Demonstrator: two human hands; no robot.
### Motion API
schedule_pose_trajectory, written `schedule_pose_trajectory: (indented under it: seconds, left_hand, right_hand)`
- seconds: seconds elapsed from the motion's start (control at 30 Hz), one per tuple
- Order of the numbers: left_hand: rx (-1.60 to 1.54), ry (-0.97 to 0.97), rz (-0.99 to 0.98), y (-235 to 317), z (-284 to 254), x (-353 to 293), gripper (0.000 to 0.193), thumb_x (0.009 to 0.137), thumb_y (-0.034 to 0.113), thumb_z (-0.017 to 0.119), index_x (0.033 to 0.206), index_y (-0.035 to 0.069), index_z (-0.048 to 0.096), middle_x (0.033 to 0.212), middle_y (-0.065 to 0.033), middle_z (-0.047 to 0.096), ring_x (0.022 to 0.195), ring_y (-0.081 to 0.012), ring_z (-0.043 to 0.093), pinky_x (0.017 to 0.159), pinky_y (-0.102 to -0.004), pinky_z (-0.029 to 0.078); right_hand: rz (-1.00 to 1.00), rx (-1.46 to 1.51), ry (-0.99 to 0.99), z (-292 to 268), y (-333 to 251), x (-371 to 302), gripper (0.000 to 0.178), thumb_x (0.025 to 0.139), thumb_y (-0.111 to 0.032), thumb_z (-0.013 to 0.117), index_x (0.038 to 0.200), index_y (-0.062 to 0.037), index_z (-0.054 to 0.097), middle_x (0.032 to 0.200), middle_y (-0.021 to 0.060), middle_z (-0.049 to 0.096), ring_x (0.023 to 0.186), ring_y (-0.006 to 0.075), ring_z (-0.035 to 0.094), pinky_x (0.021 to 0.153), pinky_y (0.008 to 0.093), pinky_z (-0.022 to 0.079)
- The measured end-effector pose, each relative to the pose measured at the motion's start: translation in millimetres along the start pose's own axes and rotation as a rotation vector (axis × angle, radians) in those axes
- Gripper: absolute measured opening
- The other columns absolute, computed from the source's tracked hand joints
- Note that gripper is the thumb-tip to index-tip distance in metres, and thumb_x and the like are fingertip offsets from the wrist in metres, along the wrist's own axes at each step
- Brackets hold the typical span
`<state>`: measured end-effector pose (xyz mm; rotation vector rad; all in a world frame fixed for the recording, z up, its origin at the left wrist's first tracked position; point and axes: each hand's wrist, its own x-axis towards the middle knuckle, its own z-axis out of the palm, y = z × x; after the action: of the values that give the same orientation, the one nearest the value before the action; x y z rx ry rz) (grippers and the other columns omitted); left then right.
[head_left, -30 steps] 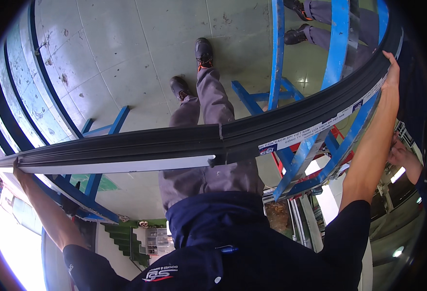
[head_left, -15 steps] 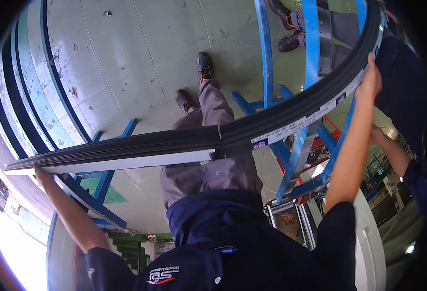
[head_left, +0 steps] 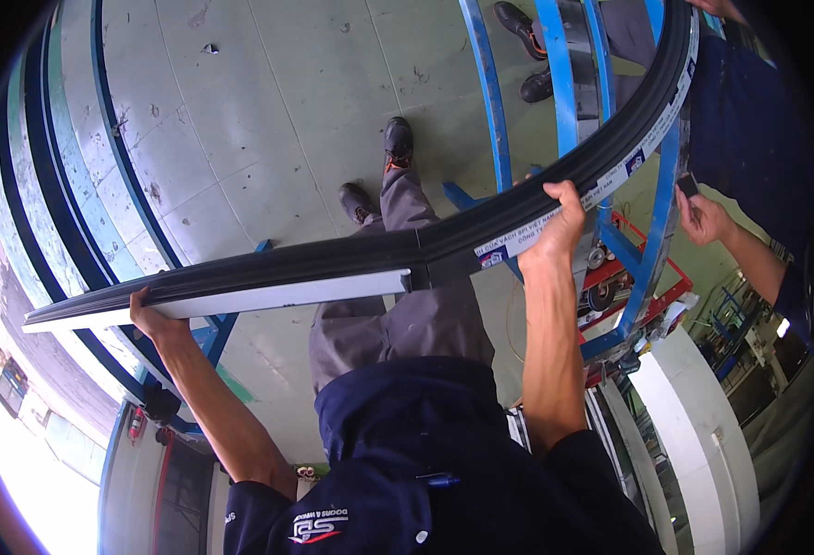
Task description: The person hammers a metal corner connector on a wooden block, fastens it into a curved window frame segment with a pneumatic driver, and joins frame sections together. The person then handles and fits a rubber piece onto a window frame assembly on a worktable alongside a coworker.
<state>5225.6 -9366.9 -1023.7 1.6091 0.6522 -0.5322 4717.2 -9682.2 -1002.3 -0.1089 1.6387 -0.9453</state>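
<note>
A long black frame profile with a pale lower side crosses in front of my body. Near the middle it meets a second black length at a seam; printed protective film runs along that one's edge. My left hand is closed round the left length, towards its far end, fingers beneath and thumb side up. My right hand grips the right length over the film, its thumb on the black face. At the upper right, a co-worker's hand is by the other end of the profile.
Blue metal stands rise at right, with more blue rails at left. A co-worker's other hand holds a small dark block. A red cart stands behind the right stand. My shoes are on the tiled floor.
My right hand has shifted from the far right along the profile to nearer the seam. My left hand has slid inward a little. The co-worker's hand with the dark block has come into clearer view.
</note>
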Motion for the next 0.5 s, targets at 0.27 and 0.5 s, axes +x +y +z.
schedule_pose_trajectory:
  seconds: [0.27,0.5]
  left_hand:
    - [-0.023,-0.068,0.003,-11.0,-2.7,7.6,0.045,0.090,0.026,0.053,0.121,-0.005,0.061,0.117,-0.0237,0.068,0.112,-0.0403,0.069,0.104,-0.0581,0.056]
    - [0.083,-0.066,0.046,-16.4,-30.9,61.2,0.037,0.092,0.039,0.060,0.107,0.005,0.064,0.110,-0.0165,0.069,0.107,-0.0365,0.069,0.102,-0.0558,0.055]
  right_hand:
    - [-0.020,-0.009,0.102,-10.1,1.7,17.3,0.023,0.083,-0.016,0.067,0.101,-0.0014,0.066,0.092,0.0133,0.069,0.083,0.0329,0.072,0.080,0.0465,0.061]
    - [0.013,0.004,0.155,-13.1,14.9,27.7,0.017,0.082,-0.018,0.070,0.093,-0.0072,0.064,0.090,0.0096,0.066,0.081,0.0279,0.069,0.079,0.0443,0.059]
